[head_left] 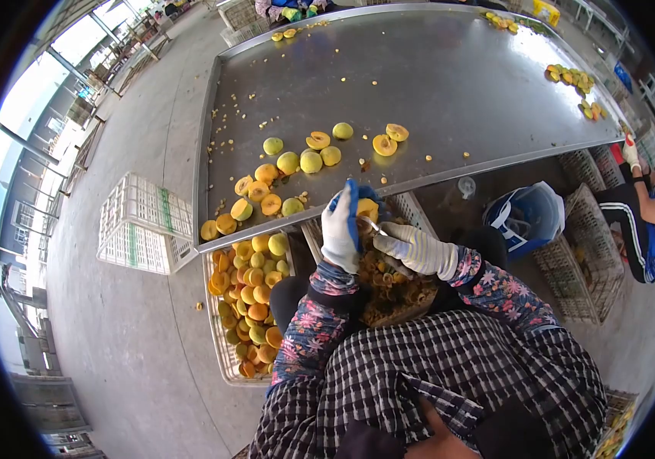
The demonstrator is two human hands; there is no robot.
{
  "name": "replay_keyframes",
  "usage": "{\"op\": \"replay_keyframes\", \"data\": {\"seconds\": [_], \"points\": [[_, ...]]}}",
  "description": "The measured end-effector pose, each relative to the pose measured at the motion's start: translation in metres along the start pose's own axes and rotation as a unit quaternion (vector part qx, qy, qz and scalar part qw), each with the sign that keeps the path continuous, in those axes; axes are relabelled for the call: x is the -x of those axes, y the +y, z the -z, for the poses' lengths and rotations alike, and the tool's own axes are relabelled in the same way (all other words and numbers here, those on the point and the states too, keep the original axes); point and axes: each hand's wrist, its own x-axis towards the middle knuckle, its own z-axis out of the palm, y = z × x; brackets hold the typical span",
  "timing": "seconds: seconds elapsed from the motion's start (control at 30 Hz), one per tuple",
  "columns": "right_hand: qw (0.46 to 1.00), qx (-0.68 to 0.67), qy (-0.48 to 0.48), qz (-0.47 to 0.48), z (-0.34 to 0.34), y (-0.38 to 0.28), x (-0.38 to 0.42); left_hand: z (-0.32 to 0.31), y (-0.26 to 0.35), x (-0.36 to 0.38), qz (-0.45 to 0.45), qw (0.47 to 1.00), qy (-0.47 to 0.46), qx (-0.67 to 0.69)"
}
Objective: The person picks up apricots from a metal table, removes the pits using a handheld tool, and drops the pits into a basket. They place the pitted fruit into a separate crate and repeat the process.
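My left hand (341,229), in a white and blue glove, holds a cut yellow fruit half (367,209) near the table's front edge. In a striped, light glove, my right hand (419,249) grips a small metal tool (374,226), its tip touching the fruit. Below both hands sits a crate of peelings and scraps (392,294). Whole fruits (311,161) and cut halves (271,204) lie on the metal table (435,92) just ahead, to the left of my hands.
A crate full of fruit halves (255,298) stands at my left, an empty white crate (144,222) beyond it. On the right are a blue bucket (526,218), a white crate (584,260) and a seated person (649,214). Another person's gloved hands (297,14) show at the far edge.
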Motion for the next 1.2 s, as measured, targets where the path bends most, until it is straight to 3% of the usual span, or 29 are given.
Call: {"op": "replay_keyframes", "data": {"seconds": [0.07, 0.17, 0.2, 0.27, 0.3, 0.33, 0.37, 0.4, 0.43, 0.5, 0.57, 0.67, 0.77, 0.83, 0.93, 1.03, 1.13, 1.2], "points": [[1.0, 0.013, 0.003, -0.011, 0.001, -0.007, 0.011, -0.007, 0.007, 0.006, 0.007, 0.991, 0.053, -0.119], [0.998, 0.044, -0.027, -0.033, 0.013, 0.0, 0.024, 0.009, 0.007, -0.003, -0.077, 0.987, 0.101, -0.103], [0.991, 0.128, -0.001, 0.033, 0.018, 0.015, 0.02, 0.019, 0.013, -0.002, -0.052, 0.995, 0.074, -0.045], [0.933, 0.347, 0.021, 0.094, 0.033, 0.04, 0.015, 0.051, 0.035, 0.003, -0.022, 0.982, 0.062, -0.178], [0.884, 0.449, 0.031, 0.124, 0.037, 0.05, 0.013, 0.048, 0.036, 0.009, -0.091, 0.96, 0.083, -0.25], [0.843, 0.534, -0.011, -0.064, 0.03, 0.026, 0.021, 0.069, 0.064, 0.012, -0.084, 0.947, 0.134, -0.28], [0.831, 0.549, -0.027, -0.084, 0.029, 0.027, 0.021, 0.09, 0.075, 0.012, -0.068, 0.94, 0.16, -0.294], [0.819, 0.562, -0.044, -0.104, 0.029, 0.03, 0.021, 0.121, 0.086, 0.011, -0.067, 0.901, 0.17, -0.392], [0.806, 0.576, -0.061, -0.122, 0.028, 0.031, 0.021, 0.125, 0.113, 0.019, 0.005, 0.806, 0.186, -0.562], [0.803, 0.578, -0.076, -0.124, 0.023, 0.024, 0.016, 0.157, 0.122, 0.014, -0.003, 0.689, 0.181, -0.702], [0.801, 0.585, -0.075, -0.105, 0.022, 0.024, 0.014, 0.177, 0.114, -0.003, -0.091, 0.667, 0.167, -0.721], [0.8, 0.587, -0.074, -0.101, 0.024, 0.042, 0.006, 0.138, 0.107, -0.031, -0.041, 0.733, 0.102, -0.671], [0.802, 0.581, -0.082, -0.114, 0.021, 0.039, 0.001, 0.134, 0.073, -0.082, 0.063, 0.662, 0.025, -0.746], [0.803, 0.577, -0.084, -0.119, 0.021, 0.037, 0.0, 0.132, 0.048, -0.109, 0.091, 0.582, -0.029, -0.807], [0.807, 0.571, -0.082, -0.13, 0.023, 0.038, 0.0, 0.129, 0.025, -0.125, 0.124, 0.532, 0.039, -0.837], [0.814, 0.558, -0.075, -0.144, 0.021, 0.029, 0.002, 0.132, 0.026, -0.129, 0.14, 0.552, 0.052, -0.82], [0.825, 0.555, -0.048, -0.094, 0.023, 0.034, 0.006, 0.162, 0.032, -0.122, 0.072, 0.708, 0.08, -0.698], [0.845, 0.532, -0.018, -0.046, 0.026, 0.039, 0.006, 0.179, 0.038, -0.118, 0.078, 0.936, 0.063, -0.338]]}}
